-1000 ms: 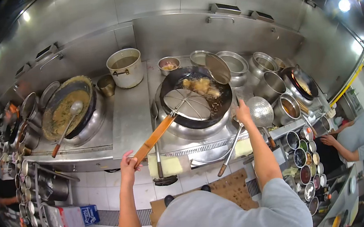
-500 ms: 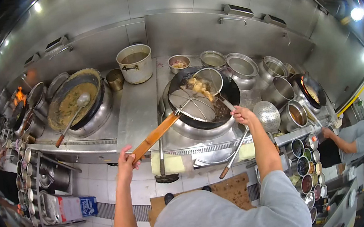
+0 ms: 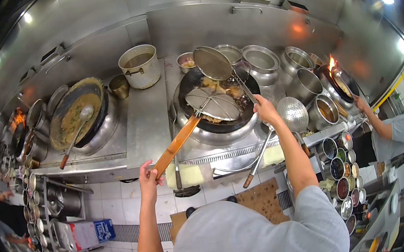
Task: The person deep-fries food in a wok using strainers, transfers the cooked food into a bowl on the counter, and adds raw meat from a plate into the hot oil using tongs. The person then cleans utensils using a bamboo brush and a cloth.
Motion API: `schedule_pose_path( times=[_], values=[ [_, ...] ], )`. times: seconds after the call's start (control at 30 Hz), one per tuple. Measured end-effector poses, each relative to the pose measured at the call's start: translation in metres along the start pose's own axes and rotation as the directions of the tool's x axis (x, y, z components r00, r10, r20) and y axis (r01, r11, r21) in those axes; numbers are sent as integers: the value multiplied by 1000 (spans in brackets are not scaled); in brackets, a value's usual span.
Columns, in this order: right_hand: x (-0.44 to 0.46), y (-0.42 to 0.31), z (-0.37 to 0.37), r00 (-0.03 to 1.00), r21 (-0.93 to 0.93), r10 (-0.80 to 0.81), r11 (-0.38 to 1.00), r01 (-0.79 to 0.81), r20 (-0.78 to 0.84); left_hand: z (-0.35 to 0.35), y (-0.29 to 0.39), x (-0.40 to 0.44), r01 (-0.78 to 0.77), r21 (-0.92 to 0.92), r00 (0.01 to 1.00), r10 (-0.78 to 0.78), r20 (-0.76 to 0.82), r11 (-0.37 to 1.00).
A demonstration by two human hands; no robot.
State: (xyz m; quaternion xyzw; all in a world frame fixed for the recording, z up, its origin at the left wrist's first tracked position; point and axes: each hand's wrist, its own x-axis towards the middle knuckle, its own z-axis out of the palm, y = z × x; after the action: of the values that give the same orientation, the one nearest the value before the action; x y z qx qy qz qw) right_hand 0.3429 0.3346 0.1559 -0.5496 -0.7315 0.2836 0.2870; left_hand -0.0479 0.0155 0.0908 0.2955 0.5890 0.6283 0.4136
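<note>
My left hand [image 3: 149, 176] is closed on the wooden handle of a wide mesh skimmer [image 3: 213, 105]. The skimmer's wire-braced head lies over the near part of a black wok [image 3: 254, 90]. Golden-brown fried pieces [image 3: 211, 83] and dark liquid show in the wok beyond it. On the right, my right hand [image 3: 266, 110] grips the metal handle of a round fine-mesh strainer [image 3: 212, 63]. That strainer is tilted up above the wok's far rim, and I see no food in its mesh.
Metal pots [image 3: 260, 59] and a small bowl [image 3: 185, 62] line the back. A perforated ladle [image 3: 292, 114] lies right of the wok. At left stands another wok [image 3: 107, 112] with brownish liquid and a ladle. A co-worker [image 3: 396, 134] handles a flaming wok [image 3: 351, 81] at right.
The fine-mesh strainer has risen from the wok and tipped up toward its far rim. The wooden-handled skimmer stays over the wok. Flame has flared at the co-worker's wok.
</note>
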Motion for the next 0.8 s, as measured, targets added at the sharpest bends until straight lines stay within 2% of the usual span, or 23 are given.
schedule_pose_path(
  times=[0.03, 0.1, 0.13, 0.2, 0.33, 0.43, 0.5, 0.6, 0.67, 0.73, 0.77, 0.8],
  values=[
    [-1, 0, 0, 1000, 4, 8, 1000, -8, -6, 1, 3, -2, 12, -2, 1000, -12, -11, 1000],
    [-1, -1, 2, 983, -3, 162, 987, -162, 83, 1, 1, -4, 28, 3, 999, -28, -14, 1000],
    [2, 14, 7, 983, 3, 168, 986, -168, 79, -1, -3, -4, 46, -4, 999, -46, -15, 999],
    [20, 51, 23, 998, -155, -59, 986, 56, -15, -5, -6, -1, 52, -4, 999, -52, -12, 999],
    [7, 33, 23, 998, -88, -54, 995, 52, -20, -10, -17, -4, 84, -19, 996, -84, -7, 996],
    [6, 31, 30, 999, -144, 19, 989, -23, -32, -11, -27, -4, 117, -13, 993, -116, 10, 993],
    [14, 43, 40, 987, -238, -91, 970, 57, -135, -13, -33, -1, 126, -13, 992, -126, -5, 992],
    [-27, 16, 6, 984, -217, -66, 976, 28, -168, -13, -38, -1, 137, -12, 990, -137, -25, 990],
    [-41, 17, -16, 986, -155, -89, 986, 67, -141, -11, -41, 1, 141, -5, 990, -141, -14, 990],
    [-47, 27, -28, 999, -185, 4, 983, -12, -44, -8, -47, 1, 154, 1, 988, -154, 1, 988],
    [-43, 36, -23, 996, -266, -26, 964, 3, -82, -6, -49, 5, 157, 14, 987, -158, 37, 987],
    [-44, 45, -18, 996, -267, -24, 964, -1, -90, -4, -50, 9, 153, 25, 985, -155, 73, 988]
  ],
)
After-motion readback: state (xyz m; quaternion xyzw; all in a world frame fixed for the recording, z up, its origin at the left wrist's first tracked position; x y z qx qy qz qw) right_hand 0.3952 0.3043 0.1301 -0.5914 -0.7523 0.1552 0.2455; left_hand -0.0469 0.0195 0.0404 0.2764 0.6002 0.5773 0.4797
